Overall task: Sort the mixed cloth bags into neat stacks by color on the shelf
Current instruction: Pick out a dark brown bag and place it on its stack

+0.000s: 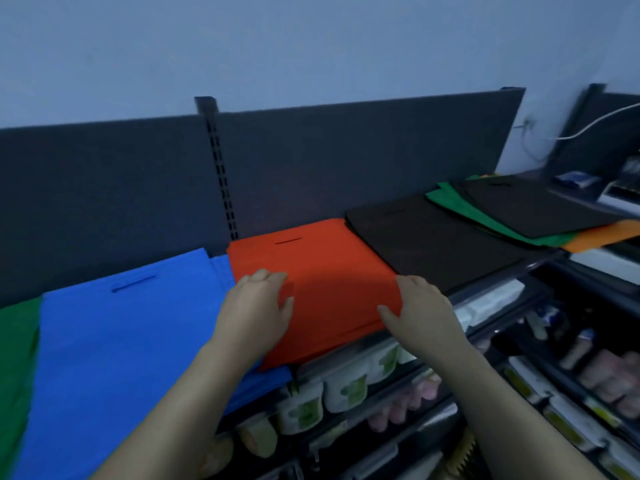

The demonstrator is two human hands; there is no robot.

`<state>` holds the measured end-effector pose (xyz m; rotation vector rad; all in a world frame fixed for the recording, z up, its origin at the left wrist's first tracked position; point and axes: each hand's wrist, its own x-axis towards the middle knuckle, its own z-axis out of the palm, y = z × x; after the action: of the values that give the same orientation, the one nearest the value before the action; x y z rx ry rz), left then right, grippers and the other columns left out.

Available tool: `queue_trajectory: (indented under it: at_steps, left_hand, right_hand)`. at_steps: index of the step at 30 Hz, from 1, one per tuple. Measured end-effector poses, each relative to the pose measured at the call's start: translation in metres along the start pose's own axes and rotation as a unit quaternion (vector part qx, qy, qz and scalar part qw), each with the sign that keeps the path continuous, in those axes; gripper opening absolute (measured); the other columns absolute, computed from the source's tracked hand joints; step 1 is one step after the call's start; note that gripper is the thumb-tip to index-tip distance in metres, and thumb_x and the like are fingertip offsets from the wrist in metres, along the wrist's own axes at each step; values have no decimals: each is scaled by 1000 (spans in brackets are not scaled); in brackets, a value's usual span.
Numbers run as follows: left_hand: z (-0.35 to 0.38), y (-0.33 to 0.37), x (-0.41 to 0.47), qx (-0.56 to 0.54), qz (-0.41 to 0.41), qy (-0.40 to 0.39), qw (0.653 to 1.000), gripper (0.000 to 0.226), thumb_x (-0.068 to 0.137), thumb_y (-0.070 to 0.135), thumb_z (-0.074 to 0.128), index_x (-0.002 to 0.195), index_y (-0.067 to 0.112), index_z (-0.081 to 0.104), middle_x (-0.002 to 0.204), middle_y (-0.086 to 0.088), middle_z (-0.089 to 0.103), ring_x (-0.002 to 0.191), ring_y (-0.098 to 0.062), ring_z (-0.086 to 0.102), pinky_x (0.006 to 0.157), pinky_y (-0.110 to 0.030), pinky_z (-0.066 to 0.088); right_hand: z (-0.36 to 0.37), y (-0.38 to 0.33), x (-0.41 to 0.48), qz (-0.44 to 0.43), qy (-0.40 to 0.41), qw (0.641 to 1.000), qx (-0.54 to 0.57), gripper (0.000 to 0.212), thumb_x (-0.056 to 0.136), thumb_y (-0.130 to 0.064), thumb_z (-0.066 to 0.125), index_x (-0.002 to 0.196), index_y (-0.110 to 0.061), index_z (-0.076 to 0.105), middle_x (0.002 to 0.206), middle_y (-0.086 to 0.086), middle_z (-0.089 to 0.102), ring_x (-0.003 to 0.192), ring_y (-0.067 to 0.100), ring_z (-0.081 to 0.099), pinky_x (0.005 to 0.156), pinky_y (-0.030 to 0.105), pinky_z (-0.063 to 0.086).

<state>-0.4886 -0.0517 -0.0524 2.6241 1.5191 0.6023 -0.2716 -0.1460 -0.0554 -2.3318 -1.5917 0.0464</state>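
A stack of red cloth bags point(322, 265) lies in the middle of the top shelf. My left hand point(258, 306) rests flat on its left front part, fingers together. My right hand point(417, 306) presses against its right front edge, thumb spread. Left of it lies a blue stack point(131, 327), partly under the red one, and a green bag point(15, 358) at the far left. To the right sits a black stack point(436, 237). Beyond it is a mixed pile: a black bag point(530, 206) over green point(460, 206) and orange point(602, 237) ones.
A dark back panel point(104, 188) with a slotted upright point(221, 181) rises behind the bags. Lower shelves point(363, 372) hold packaged goods. A second shelf unit of goods point(588, 368) stands at the right. A white cable point(595, 123) hangs at the upper right.
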Motion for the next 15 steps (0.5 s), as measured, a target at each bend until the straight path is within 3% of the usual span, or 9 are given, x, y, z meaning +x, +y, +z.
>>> queue_trajectory:
  at_steps: [4,11,15]
  left_hand:
    - [19,54,33,0,31,10,999,45,90,35,55,132,18,54,118,-7,60,106,-32,57,87,-38,47]
    - [58,154,97,-22,43,15,999,44,89,34,56,129,18,56,117,-6,61,106,-31,58,87,-38,48]
    - [83,205,130,-56,38,14,998,45,91,35,54,133,19,53,121,-3,59,110,-27,56,88,-36,48]
  right_hand:
    - [-16,53,19,25,18,1000,-6,61,92,-45,51,144,-15,37,139,6,46,124,25,47,103,37,40]
    - [-52,160,68,29,36,998,-32,58,93,-44,51,142,-15,39,136,6,49,122,24,49,102,37,40]
    - [-65,214,97,31,39,998,-46,49,92,-43,52,131,-14,49,125,5,55,114,24,53,95,38,43]
